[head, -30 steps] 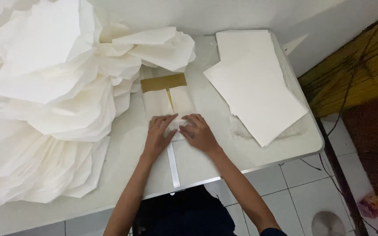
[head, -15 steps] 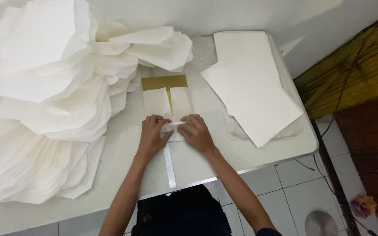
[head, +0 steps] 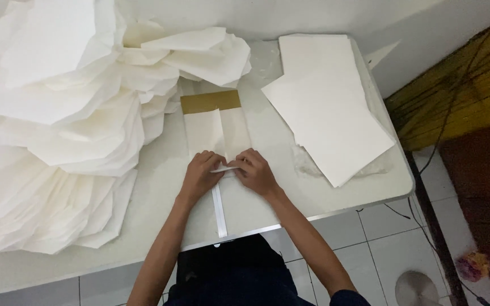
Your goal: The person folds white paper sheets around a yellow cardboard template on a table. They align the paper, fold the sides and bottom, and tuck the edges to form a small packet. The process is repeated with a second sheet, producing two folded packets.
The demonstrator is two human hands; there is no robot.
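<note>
The left hand [head: 201, 177] and the right hand [head: 254, 171] rest side by side on the white table [head: 160, 170] at the centre of the frame, fingers curled down. Between them they pinch the near edge of a folded white paper sheet [head: 218, 131]; the fingertips of both hands close on a small raised fold at that edge, so each hand is closed on the paper rather than spread flat. The sheet lies lengthwise, extending from the hands toward the top of the frame, with one flap turned over along its middle. Its far end lies over a brown cardboard piece [head: 210, 101], which shows as a tan band just above the sheet. A narrow white strip [head: 219, 211] runs from below the hands down to the near table edge, at lower centre. A large heap of loose white paper [head: 58, 130] fills the left half of the frame and reaches to just beside the folded sheet. A flat stack of white sheets [head: 327, 107] lies at upper right of the table, well apart from the hands. Grey floor tiles [head: 381, 249] show at lower right, below the table edge.
</note>
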